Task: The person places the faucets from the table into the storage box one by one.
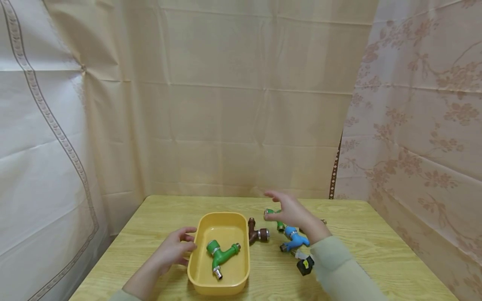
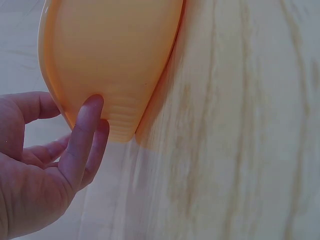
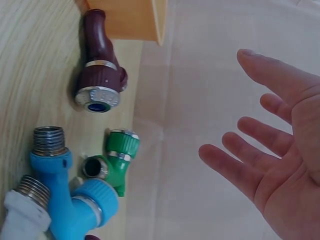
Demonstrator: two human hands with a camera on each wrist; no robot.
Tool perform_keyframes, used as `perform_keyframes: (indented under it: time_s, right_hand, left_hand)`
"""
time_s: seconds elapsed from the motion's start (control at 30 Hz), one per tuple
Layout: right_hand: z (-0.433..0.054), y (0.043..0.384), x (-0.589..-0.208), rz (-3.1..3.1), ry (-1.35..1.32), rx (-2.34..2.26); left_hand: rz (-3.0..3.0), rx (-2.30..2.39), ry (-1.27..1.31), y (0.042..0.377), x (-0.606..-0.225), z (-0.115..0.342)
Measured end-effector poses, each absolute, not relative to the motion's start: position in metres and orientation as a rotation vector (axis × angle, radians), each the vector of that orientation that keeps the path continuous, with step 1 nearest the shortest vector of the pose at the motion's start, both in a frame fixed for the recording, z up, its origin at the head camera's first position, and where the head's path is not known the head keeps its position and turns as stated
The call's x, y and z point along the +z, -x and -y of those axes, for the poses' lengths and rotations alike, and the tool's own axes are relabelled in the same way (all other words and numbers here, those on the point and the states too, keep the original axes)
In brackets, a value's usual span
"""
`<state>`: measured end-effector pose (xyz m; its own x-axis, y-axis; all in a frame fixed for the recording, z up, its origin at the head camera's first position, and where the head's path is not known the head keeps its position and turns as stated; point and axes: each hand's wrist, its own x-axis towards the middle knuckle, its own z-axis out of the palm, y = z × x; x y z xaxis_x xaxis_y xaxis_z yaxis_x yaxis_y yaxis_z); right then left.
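A yellow plastic tub [image 1: 192, 278] stands on the table with a green tap [image 1: 222, 256] lying in it. My left hand [image 1: 174, 252] is at the tub's left side; in the left wrist view its fingertips [image 2: 91, 107] rest against the outer wall. Above the loose taps hovers my right hand [image 1: 293, 213], fingers and thumb spread, holding nothing. Beneath it lies a second green tap [image 3: 121, 150], partly covered by the hand in the head view. A dark brown tap [image 1: 257, 235] lies against the tub's right side. The blue tap [image 1: 295, 240] is nearer my right forearm.
A white tap with a black handle [image 1: 305, 265] lies in front of the blue one. Part of another dark fitting [image 1: 324, 221] shows behind my right wrist. The wood-patterned table [image 1: 150, 213] ends at a beige curtain [image 1: 226, 125], with cloth hanging on both sides.
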<state>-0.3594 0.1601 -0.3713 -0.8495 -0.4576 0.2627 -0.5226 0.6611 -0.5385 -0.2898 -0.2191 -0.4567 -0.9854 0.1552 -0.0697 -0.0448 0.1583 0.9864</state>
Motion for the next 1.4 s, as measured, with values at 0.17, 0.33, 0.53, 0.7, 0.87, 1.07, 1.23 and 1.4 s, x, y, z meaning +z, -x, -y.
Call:
perform_keyframes:
  time_s: [0.17, 0.33, 0.53, 0.7, 0.87, 1.07, 1.23, 1.4]
  right_hand:
    - [-0.158, 0.364, -0.380, 2.796, -0.797, 0.981]
    - [-0.156, 0.364, -0.389, 2.824, -0.768, 1.019]
    - [-0.153, 0.367, -0.398, 2.840, -0.755, 0.993]
    - [-0.153, 0.371, -0.408, 2.849, -0.750, 1.013]
    - [-0.151, 0.371, -0.417, 2.858, -0.763, 1.025]
    - [-0.145, 0.371, -0.426, 2.890, -0.798, 0.963]
    - [-0.141, 0.370, -0.432, 2.931, -0.791, 0.934]
    - [-0.137, 0.370, -0.436, 2.943, -0.777, 0.913]
  left_hand:
    - [-2.278, 1.933, -0.100, 0.289, -0.457, 0.219]
    - [-2.282, 1.925, -0.087, 0.289, -0.456, 0.218]
    - [-2.280, 1.928, -0.090, 0.288, -0.455, 0.218]
    - [-2.278, 1.935, -0.092, 0.288, -0.455, 0.218]
    - [-2.290, 1.925, -0.086, 0.288, -0.454, 0.218]
    - [-2.301, 1.917, -0.070, 0.288, -0.454, 0.218]
    - [-2.300, 1.915, -0.076, 0.288, -0.454, 0.218]
    - [-2.307, 1.907, -0.083, 0.289, -0.455, 0.218]
